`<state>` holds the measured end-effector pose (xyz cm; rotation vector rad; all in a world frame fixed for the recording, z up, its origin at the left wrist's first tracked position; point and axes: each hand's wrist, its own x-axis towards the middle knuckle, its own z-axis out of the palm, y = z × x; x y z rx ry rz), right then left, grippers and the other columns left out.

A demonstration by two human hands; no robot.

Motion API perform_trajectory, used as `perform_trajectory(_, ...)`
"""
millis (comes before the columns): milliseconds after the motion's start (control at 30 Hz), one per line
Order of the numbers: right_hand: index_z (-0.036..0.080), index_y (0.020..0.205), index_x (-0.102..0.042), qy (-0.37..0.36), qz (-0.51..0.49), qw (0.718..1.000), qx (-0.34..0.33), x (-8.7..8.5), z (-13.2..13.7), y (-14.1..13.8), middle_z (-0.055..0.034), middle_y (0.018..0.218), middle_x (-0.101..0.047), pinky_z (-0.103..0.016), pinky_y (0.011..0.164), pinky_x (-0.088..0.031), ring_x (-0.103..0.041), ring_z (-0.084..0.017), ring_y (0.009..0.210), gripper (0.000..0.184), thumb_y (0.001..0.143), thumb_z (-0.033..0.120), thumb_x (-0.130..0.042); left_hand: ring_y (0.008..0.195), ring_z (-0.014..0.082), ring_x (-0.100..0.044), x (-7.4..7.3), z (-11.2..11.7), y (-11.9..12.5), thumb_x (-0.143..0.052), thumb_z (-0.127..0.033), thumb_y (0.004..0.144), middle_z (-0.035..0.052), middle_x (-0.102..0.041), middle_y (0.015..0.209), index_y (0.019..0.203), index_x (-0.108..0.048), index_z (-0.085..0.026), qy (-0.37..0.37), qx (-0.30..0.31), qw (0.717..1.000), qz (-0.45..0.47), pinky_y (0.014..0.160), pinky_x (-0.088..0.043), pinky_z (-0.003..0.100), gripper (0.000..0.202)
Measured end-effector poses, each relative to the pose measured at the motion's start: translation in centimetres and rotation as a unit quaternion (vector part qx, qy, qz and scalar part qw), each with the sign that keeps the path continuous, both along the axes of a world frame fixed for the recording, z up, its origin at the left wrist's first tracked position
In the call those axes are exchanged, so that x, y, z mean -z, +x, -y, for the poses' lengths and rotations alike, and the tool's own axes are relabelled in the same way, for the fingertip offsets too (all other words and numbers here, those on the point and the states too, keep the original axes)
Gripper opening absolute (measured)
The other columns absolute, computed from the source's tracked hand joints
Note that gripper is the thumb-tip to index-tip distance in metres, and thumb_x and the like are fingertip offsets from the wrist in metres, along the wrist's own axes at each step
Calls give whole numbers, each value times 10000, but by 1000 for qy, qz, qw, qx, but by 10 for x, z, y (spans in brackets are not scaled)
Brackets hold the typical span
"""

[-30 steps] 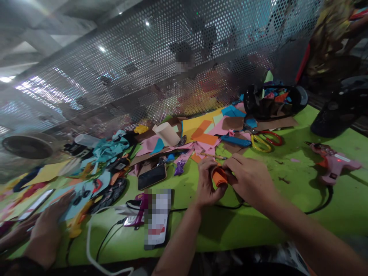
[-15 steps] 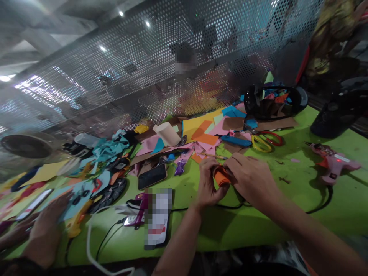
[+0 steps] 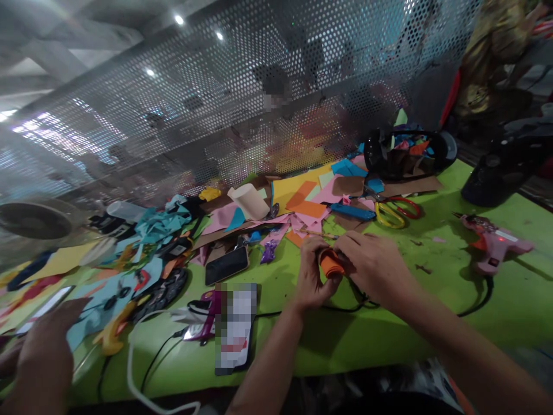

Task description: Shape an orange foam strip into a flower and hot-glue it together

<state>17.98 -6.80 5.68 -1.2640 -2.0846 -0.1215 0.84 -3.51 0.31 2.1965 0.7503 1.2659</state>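
Note:
Both my hands meet over the green table [image 3: 432,300] around a small rolled piece of orange foam [image 3: 330,264]. My left hand [image 3: 311,275] curls round the roll from the left, fingers closed on it. From the right, my right hand [image 3: 375,266] pinches the same roll with thumb and fingers. A black cable [image 3: 345,308] runs just under my hands. Pink and orange paper scraps [image 3: 309,216] lie right behind them.
A pink glue gun [image 3: 495,245] lies at the right, yellow-and-red scissors [image 3: 395,212] behind my hands, a black bowl of scraps [image 3: 401,153] further back. Phones [image 3: 227,265] and a purple glue gun [image 3: 205,320] lie left. Another person's hand [image 3: 41,351] rests at far left. A perforated metal screen [image 3: 224,104] backs the table.
My hands stay closed on the orange roll and have barely shifted. The other person's hand at far left has drawn back toward the table's near edge.

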Motion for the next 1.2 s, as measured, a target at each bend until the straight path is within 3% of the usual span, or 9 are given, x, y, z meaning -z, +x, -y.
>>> perform_trajectory(267,178,840,-615,-115,-81,990,-17,2,-4,2,-33,820,-676,-274,603,-301,-604,-169,704,44,838,158,-654,1045,248,-443,2,-1,0,-530,-517,886,78,-432,1103,1222,-406,-263,7,12,1000,6,939,-425,471,438)
perform_trajectory(400,192,847,-610,-139,-128,982,-14,3,-5,2,-15,804,-682,-257,597,-309,-596,-154,675,69,826,174,-673,1054,248,-451,4,-1,0,-549,-518,875,77,-439,1110,1225,-410,-268,-2,10,1000,10,938,-430,468,451)
perform_trajectory(567,192,887,-594,-147,-143,979,-20,3,-6,3,-7,792,-688,-250,585,-322,-593,-145,643,62,849,173,-639,1072,248,-460,5,-1,0,-562,-517,865,80,-443,1125,1237,-410,-260,-3,12,1000,8,934,-441,451,477)
perform_trajectory(767,172,1003,-641,-111,-110,988,-22,3,-4,3,-64,914,-724,-267,658,-381,-653,-192,781,145,870,131,-603,1113,270,-474,8,-1,0,-561,-509,869,96,-435,1177,1291,-383,-278,-20,20,999,15,966,-438,496,513)
perform_trajectory(1200,156,883,-664,-96,-89,991,-38,0,-5,2,-57,844,-686,-258,659,-364,-611,-167,740,51,883,137,-616,1106,256,-472,12,-2,0,-593,-487,859,89,-429,1159,1296,-367,-278,-7,24,999,27,965,-449,473,534)
